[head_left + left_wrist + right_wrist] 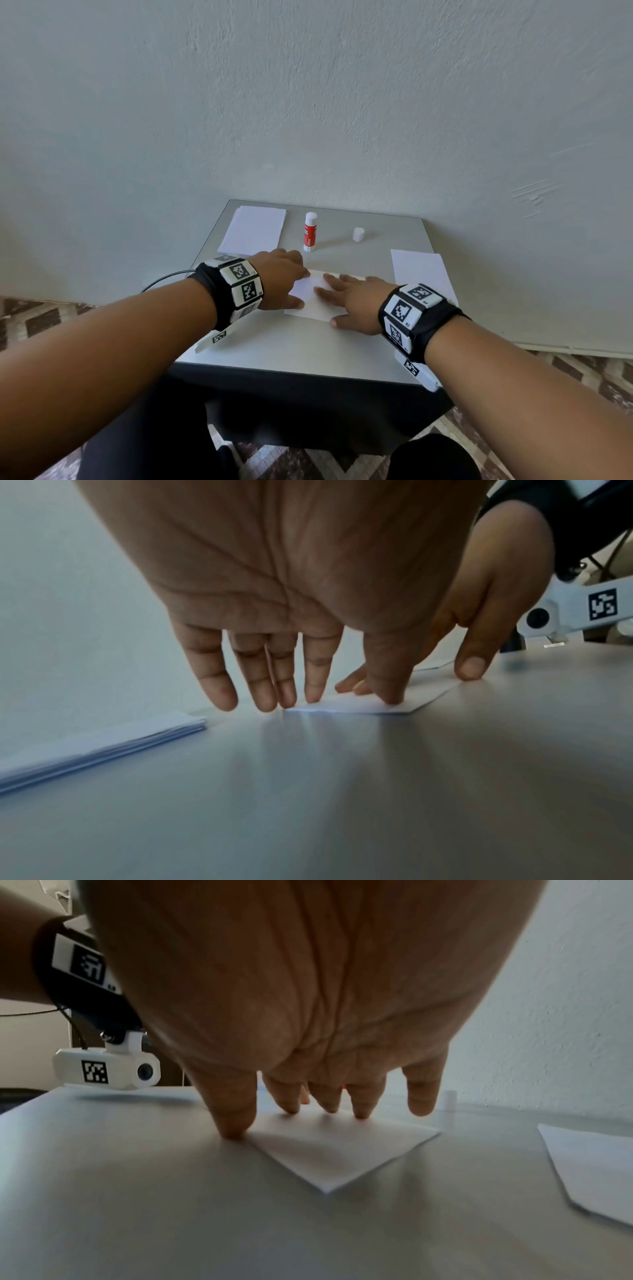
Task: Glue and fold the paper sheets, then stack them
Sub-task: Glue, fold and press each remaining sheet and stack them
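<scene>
With the left hand (pixel 281 279) and right hand (pixel 356 301) pressing straight, slightly spread fingers on the folded white paper sheet (pixel 313 301), smoothing outward along the crease should seat the glue evenly.

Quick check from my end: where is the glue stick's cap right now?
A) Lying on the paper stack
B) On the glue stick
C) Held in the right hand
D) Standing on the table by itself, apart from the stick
D: the white cap stands alone on the table, to the right of the upright glue stick, while both hands press the folded sheet.
</scene>
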